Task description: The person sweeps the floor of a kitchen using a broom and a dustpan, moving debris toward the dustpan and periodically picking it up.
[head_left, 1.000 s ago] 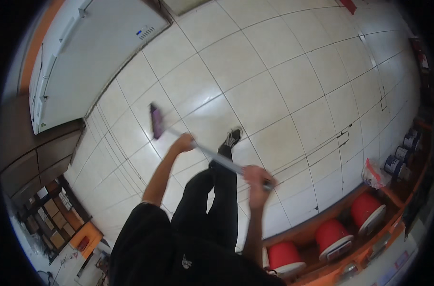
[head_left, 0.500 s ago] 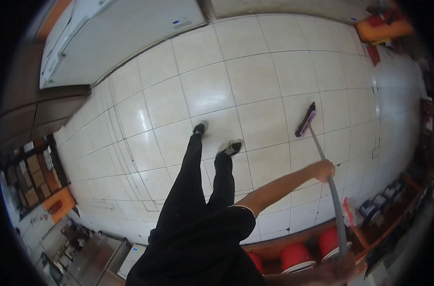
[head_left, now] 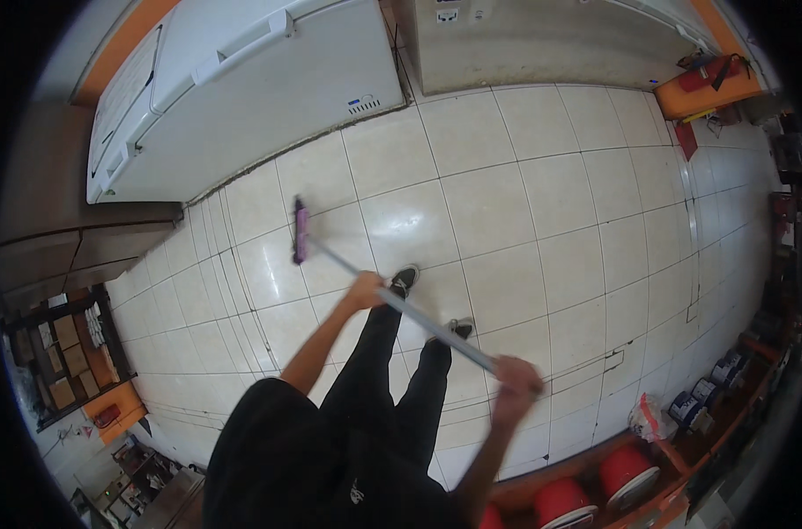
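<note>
The broom (head_left: 366,282) looks light and stiff, a thin metal pole ending in a purple head (head_left: 300,231), best gripped at two spread points along the pole; the left hand (head_left: 366,289) is closed round the pole near its middle, and the right hand (head_left: 516,381) is clamped on its near end; the head rests on the white tiled floor (head_left: 524,203), far and left of both hands, near a white chest freezer (head_left: 242,97); red spools (head_left: 626,472) sit at the near right.
</note>
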Demonstrator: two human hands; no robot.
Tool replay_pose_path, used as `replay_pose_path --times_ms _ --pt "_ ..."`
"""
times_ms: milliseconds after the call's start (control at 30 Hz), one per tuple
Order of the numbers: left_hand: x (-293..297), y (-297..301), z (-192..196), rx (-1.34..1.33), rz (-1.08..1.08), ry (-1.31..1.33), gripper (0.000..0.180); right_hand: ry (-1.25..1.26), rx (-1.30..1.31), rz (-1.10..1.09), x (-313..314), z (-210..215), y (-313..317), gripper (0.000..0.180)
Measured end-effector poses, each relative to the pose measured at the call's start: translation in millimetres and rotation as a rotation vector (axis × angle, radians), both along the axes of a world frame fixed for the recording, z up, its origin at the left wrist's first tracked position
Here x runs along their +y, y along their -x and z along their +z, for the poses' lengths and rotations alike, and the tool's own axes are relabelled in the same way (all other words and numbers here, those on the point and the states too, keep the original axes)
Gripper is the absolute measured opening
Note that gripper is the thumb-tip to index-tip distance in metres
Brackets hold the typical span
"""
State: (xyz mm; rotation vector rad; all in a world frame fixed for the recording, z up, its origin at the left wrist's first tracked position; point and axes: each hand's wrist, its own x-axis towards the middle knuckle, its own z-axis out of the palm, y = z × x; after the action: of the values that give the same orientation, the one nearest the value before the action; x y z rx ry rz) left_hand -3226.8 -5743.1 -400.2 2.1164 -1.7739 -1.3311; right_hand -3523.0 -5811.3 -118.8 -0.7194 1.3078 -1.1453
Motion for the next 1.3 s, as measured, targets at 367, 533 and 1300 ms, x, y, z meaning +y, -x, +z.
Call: replay_pose_path --times_ms 367,533,1300 --pt "-28.5 -65.1 -58.3 0.213 0.041 0.207 0.018 0.024 0.298 0.254 -53.1 39.7 -160.1 0.008" --pt "-153.2 95.4 6.9 0.628 0.143 0.496 0.028 0.327 0.265 0.281 -82.0 154.1 -137.7 0.023" --pt "45.0 -330.9 -57.3 -0.676 0.376 -0.256 0.018 -0.116 0.093 0.792 -75.7 -92.3 -353.3 0.018"
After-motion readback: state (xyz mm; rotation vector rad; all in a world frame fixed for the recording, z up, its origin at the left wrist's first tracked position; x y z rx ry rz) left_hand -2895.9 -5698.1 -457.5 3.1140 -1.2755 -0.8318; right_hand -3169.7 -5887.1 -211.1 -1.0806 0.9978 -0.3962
